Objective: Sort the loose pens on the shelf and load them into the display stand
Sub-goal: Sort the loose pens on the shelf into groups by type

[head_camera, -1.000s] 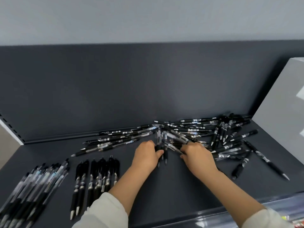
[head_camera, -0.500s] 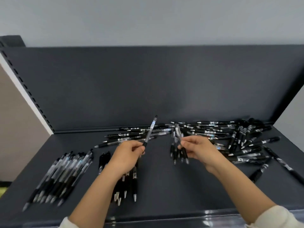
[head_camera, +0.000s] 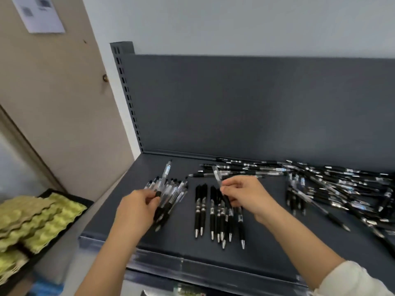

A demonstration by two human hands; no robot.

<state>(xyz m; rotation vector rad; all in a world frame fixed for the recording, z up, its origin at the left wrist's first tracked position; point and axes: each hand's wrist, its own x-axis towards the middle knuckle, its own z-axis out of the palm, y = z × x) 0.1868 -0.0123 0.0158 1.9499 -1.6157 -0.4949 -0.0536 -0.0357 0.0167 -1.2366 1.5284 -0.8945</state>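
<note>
Sorting stage; the display stand is not in view.

- Left hand (head_camera: 136, 208): fingers curled round the lower barrel of a clear-barrelled pen (head_camera: 167, 170), held above the clear group (head_camera: 174, 192) at the left of the shelf (head_camera: 267, 248).
- Right hand (head_camera: 248, 195): thumb and fingertips pinch a second pen (head_camera: 216, 175), tilted, over the black row (head_camera: 199, 210) mid-shelf. Whether it holds more than one, cannot tell.
- Unsorted heap (head_camera: 342, 182): far right, well apart from both sorted groups.

Risks, as judged:
- Either pen released from a height could knock its group askew.
- The black row's tips lie near the front edge, so a nudge may roll pens off.
- The types look alike, and the blur makes a mis-sort plausible.
</note>
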